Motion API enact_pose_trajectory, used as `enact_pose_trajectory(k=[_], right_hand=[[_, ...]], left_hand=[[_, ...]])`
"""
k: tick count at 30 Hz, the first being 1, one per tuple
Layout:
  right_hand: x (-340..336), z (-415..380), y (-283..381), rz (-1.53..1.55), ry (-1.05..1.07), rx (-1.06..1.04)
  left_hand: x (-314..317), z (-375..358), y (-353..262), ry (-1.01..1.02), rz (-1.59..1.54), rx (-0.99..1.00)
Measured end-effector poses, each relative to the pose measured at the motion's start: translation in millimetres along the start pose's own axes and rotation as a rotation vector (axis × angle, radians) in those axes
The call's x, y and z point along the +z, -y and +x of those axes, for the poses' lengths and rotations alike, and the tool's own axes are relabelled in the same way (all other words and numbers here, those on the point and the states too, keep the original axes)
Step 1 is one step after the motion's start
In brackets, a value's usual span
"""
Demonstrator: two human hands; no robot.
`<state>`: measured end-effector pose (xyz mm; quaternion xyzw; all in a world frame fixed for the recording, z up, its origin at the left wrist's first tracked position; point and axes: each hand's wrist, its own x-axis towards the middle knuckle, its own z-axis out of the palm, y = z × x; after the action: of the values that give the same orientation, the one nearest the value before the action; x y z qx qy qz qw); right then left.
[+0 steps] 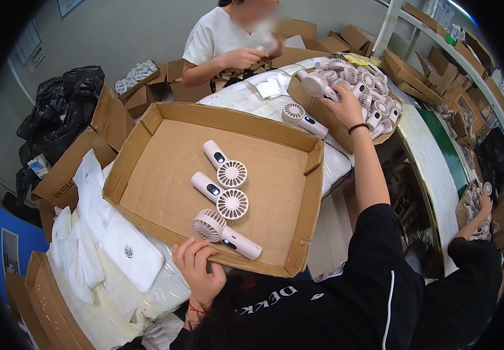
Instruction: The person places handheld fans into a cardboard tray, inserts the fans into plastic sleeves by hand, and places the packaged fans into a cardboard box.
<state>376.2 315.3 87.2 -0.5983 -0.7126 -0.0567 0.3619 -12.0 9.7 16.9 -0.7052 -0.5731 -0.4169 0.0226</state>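
Note:
Three pale pink handheld fans lie in a shallow cardboard tray [141,219]: an upper fan [231,174], a middle fan [232,204] and a lower fan [241,242] near the front wall. My left hand [198,269] has its fingers curled over the tray's front edge. At the upper right, my right hand [345,108] reaches over a deeper cardboard box [333,123] heaped with fans and grips a held fan [317,86] by its handle. Beside that box, on the wrapped table surface, rests a single fan [304,119].
Across the table a person [220,44] in white holds a small item. Another person's arm [470,224] reaches into fans at the far right. White plastic bags [126,251] lie left of the tray. Black bags [59,111] and cartons stand further left.

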Motion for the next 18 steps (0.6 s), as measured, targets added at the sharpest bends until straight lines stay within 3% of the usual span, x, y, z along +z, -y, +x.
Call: enact_pose_trajectory(k=[4,8,11,13,15,17,18], right_hand=[[25,11,23,-0.257,0.032,-0.082],[60,20,29,-0.274,0.079,-0.153],[69,22,23,-0.185,-0.096,-0.325],[44,24,22,-0.104,-0.273,-0.233],[4,21,10,-0.236,-0.274,0.142],[-25,14,-16,-0.392,-0.129,0.49],[-32,7,-26,-0.395,-0.126,0.491]], left_hand=[[-1,1,-2,0.005,-0.003,-0.009],[0,1,-2,0.009,-0.002,-0.005],[0,0,-1,0.011,-0.008,-0.007],[-1,0,-2,0.013,-0.005,-0.01],[0,0,-1,0.005,0.006,-0.008],[0,0,0,-0.001,0.013,-0.007],[-1,-1,-1,0.014,-0.003,-0.014]])
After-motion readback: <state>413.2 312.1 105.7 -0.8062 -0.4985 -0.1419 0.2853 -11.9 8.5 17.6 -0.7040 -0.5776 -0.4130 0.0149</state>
